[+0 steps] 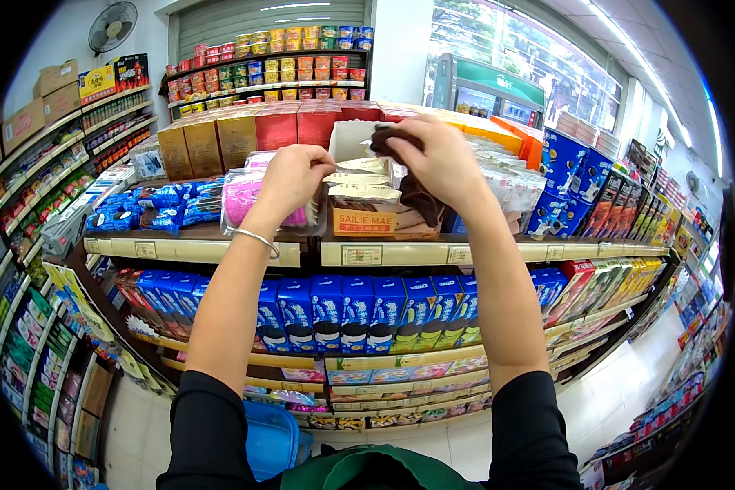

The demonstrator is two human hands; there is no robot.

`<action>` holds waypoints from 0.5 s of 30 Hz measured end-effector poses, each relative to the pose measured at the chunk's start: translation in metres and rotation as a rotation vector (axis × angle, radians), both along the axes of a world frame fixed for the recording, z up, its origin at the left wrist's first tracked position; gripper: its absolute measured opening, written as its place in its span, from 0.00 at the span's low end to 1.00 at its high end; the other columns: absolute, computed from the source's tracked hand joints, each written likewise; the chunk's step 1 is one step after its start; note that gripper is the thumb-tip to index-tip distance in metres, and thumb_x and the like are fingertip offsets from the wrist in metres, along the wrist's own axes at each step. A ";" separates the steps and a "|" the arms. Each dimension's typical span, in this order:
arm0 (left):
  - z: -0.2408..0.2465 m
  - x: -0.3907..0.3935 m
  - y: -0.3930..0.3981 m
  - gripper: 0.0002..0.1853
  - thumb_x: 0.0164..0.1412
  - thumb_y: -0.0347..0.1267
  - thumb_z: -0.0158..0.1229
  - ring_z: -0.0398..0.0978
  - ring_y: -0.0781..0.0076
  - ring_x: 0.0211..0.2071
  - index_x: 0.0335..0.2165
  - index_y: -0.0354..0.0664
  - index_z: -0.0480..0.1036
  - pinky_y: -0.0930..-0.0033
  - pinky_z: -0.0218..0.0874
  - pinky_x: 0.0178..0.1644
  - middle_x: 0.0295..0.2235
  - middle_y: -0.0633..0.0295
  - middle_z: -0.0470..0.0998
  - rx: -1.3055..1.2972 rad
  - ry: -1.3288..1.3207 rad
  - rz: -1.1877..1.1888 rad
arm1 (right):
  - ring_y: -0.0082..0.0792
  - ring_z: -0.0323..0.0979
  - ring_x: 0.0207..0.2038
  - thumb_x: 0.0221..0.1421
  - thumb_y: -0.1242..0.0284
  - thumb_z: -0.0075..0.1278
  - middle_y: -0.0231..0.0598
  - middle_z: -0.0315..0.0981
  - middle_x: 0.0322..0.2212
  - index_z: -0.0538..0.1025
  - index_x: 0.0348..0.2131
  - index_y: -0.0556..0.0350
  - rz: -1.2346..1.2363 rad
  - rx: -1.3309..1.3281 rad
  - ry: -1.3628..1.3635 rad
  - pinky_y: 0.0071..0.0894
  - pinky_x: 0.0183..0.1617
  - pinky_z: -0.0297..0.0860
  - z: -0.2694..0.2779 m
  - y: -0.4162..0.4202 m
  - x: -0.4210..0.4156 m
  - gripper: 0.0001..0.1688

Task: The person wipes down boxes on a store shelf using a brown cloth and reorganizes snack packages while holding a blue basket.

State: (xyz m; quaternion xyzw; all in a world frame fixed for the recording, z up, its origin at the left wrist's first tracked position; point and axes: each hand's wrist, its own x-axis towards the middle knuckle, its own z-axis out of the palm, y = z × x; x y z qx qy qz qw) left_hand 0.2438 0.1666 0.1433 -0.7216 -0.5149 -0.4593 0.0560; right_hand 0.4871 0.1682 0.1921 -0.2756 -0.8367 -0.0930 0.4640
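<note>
On the upper shelf stands an open display carton (364, 222) holding several cream-coloured wrapped packets (364, 195). My left hand (297, 177) is over the carton's left side, thumb and fingertips pinched together near the end of a packet; whether they grip it cannot be told. In my right hand (432, 156) is a bunched dark brown cloth (422, 199), which hangs down over the carton's right side. Pink-and-white packages (245, 199) lie under and beside my left wrist. Clear-wrapped packets (502, 184) stand to the right of my right hand.
Blue-wrapped snacks (159, 202) lie at the left, blue canisters (563, 165) stand at the right, and gold and red boxes (278, 127) line the back. The shelf edge (404, 253) carries price tags. Blue cookie boxes (327, 312) fill the shelf below. A blue plastic tub (272, 438) is on the floor.
</note>
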 end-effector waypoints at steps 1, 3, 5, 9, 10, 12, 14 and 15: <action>0.003 0.002 0.000 0.06 0.55 0.26 0.61 0.77 0.72 0.26 0.31 0.35 0.80 0.70 0.67 0.34 0.25 0.57 0.81 0.017 -0.030 -0.013 | 0.51 0.75 0.41 0.57 0.68 0.53 0.49 0.77 0.38 0.81 0.36 0.60 -0.007 0.046 0.119 0.43 0.47 0.70 -0.003 -0.006 0.011 0.14; 0.008 0.006 -0.001 0.05 0.55 0.26 0.61 0.75 0.76 0.26 0.31 0.35 0.79 0.73 0.66 0.33 0.24 0.60 0.80 0.048 -0.086 -0.036 | 0.51 0.75 0.41 0.56 0.70 0.54 0.48 0.76 0.40 0.80 0.37 0.61 -0.013 0.113 0.245 0.40 0.46 0.70 -0.009 -0.013 0.032 0.12; 0.013 0.005 0.001 0.05 0.57 0.27 0.61 0.74 0.77 0.26 0.32 0.35 0.79 0.72 0.65 0.32 0.23 0.61 0.79 0.052 -0.149 -0.064 | 0.50 0.75 0.41 0.56 0.73 0.55 0.47 0.77 0.40 0.79 0.38 0.63 -0.014 0.147 0.314 0.39 0.46 0.70 -0.016 -0.022 0.043 0.12; 0.030 0.007 -0.004 0.10 0.58 0.32 0.60 0.77 0.66 0.32 0.35 0.35 0.79 0.67 0.68 0.40 0.30 0.55 0.81 -0.073 -0.021 -0.104 | 0.50 0.75 0.41 0.56 0.74 0.56 0.47 0.76 0.40 0.78 0.39 0.63 -0.036 0.211 0.347 0.38 0.46 0.71 -0.031 -0.027 0.063 0.12; 0.034 0.010 -0.004 0.12 0.58 0.33 0.60 0.79 0.61 0.34 0.35 0.35 0.79 0.64 0.68 0.42 0.32 0.52 0.82 -0.101 -0.015 -0.144 | 0.50 0.75 0.41 0.56 0.74 0.56 0.47 0.76 0.41 0.78 0.39 0.63 -0.036 0.217 0.357 0.38 0.46 0.71 -0.033 -0.029 0.067 0.12; 0.047 0.026 0.001 0.13 0.60 0.34 0.60 0.77 0.65 0.36 0.37 0.33 0.78 0.66 0.68 0.44 0.34 0.53 0.81 -0.015 0.037 -0.123 | 0.50 0.76 0.42 0.55 0.75 0.56 0.48 0.76 0.41 0.77 0.39 0.64 -0.042 0.230 0.373 0.38 0.47 0.71 -0.038 -0.033 0.072 0.12; 0.061 0.039 0.015 0.19 0.64 0.40 0.56 0.77 0.59 0.40 0.40 0.31 0.77 0.62 0.66 0.47 0.38 0.48 0.80 0.054 0.161 -0.152 | 0.49 0.76 0.42 0.55 0.76 0.56 0.48 0.76 0.41 0.77 0.39 0.64 -0.016 0.201 0.391 0.38 0.47 0.71 -0.042 -0.034 0.072 0.12; 0.067 0.050 0.027 0.22 0.65 0.43 0.53 0.77 0.58 0.41 0.40 0.30 0.77 0.61 0.66 0.47 0.38 0.48 0.80 -0.044 0.203 -0.138 | 0.49 0.75 0.42 0.55 0.76 0.56 0.48 0.76 0.41 0.77 0.39 0.64 -0.008 0.185 0.398 0.38 0.47 0.71 -0.044 -0.033 0.073 0.12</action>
